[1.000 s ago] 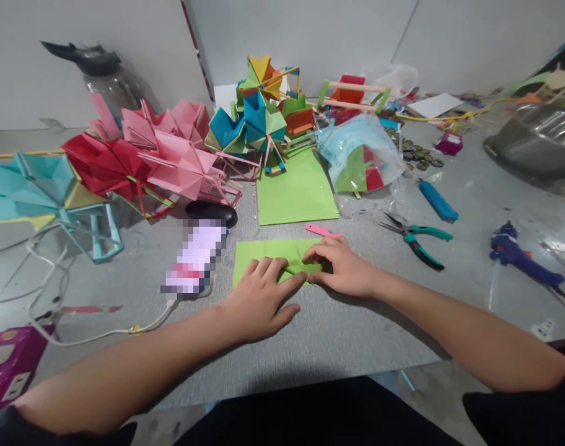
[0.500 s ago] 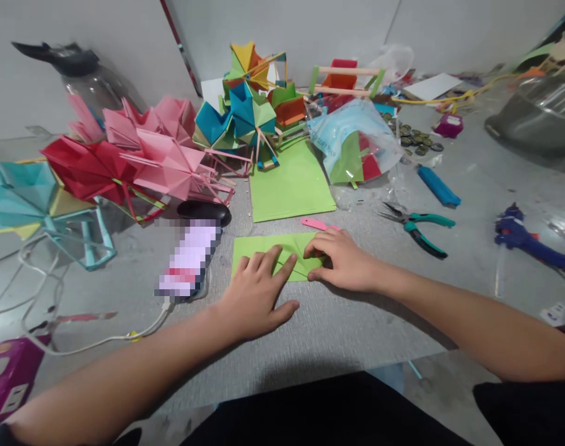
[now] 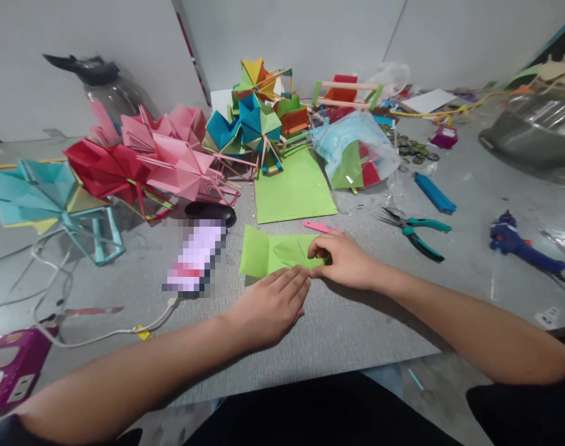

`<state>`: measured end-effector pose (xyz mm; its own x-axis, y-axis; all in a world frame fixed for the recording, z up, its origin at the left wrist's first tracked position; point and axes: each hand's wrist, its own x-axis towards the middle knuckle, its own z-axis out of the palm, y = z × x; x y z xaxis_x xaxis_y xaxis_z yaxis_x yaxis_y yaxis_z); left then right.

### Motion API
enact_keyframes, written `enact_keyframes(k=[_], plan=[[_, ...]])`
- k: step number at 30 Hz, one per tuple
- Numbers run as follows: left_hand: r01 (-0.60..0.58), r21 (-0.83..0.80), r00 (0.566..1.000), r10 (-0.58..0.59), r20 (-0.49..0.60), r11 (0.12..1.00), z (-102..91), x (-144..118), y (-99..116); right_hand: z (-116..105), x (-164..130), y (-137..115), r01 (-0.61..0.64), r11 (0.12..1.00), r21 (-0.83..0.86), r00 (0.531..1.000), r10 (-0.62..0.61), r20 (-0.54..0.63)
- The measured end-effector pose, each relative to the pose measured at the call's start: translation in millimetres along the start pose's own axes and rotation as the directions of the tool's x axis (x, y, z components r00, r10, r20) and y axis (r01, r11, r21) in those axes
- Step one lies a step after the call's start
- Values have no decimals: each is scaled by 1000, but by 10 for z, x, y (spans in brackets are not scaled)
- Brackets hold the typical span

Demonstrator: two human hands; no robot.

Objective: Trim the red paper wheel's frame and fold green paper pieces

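A light-green folded paper (image 3: 256, 251) lies on the grey table in front of me, its left flap tilted up from the surface. Creases show in its middle, and my fingers cover its right end. My left hand (image 3: 275, 303) rests at the paper's lower edge with fingers stretched out side by side, their tips near my other hand. With bent fingers and thumb, my right hand (image 3: 342, 260) pinches the right end of the paper. Just beyond it lies a pink-handled tool (image 3: 316, 226), partly hidden by that hand. A stack of green sheets (image 3: 294, 198) lies farther back.
Left of the paper are a charging phone (image 3: 196, 254) and a black case (image 3: 210, 214). Folded paper pinwheel shapes (image 3: 184, 164) crowd the back left. Pliers (image 3: 415, 232), a blue cutter (image 3: 434, 193) and a glue gun (image 3: 524, 244) lie to the right.
My left hand has slid down off the paper's face to its lower edge, its fingers drawn together. The paper's left flap now stands up. My right hand keeps its pinch.
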<state>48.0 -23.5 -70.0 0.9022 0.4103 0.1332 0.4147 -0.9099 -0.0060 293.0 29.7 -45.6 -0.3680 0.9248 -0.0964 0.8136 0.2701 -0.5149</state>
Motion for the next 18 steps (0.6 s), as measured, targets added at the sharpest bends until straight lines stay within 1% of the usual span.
enact_keyframes(k=[3,7,10,13,16,18], plan=[[9,-21,1000,-9,-18,1000,6,-4,-10,-2,16,-12,-43,999,3,999,43,-22],[3,-57,1000,-5,-27,998,-10,5,-22,40,50,-41,-57,998,-11,996,56,-69],[0,-89,1000,-1,-15,996,-39,26,-41,70,103,-81,-139,989,-43,987,135,-91],[12,-127,1000,-11,14,992,-80,43,-56,50,207,-123,-216,965,-152,975,205,-85],[44,-154,998,-38,44,987,-124,45,-49,-25,374,-154,-241,929,-281,970,232,-66],[78,-149,995,-68,67,986,-149,40,-36,-83,494,-170,-248,916,-315,968,242,-60]])
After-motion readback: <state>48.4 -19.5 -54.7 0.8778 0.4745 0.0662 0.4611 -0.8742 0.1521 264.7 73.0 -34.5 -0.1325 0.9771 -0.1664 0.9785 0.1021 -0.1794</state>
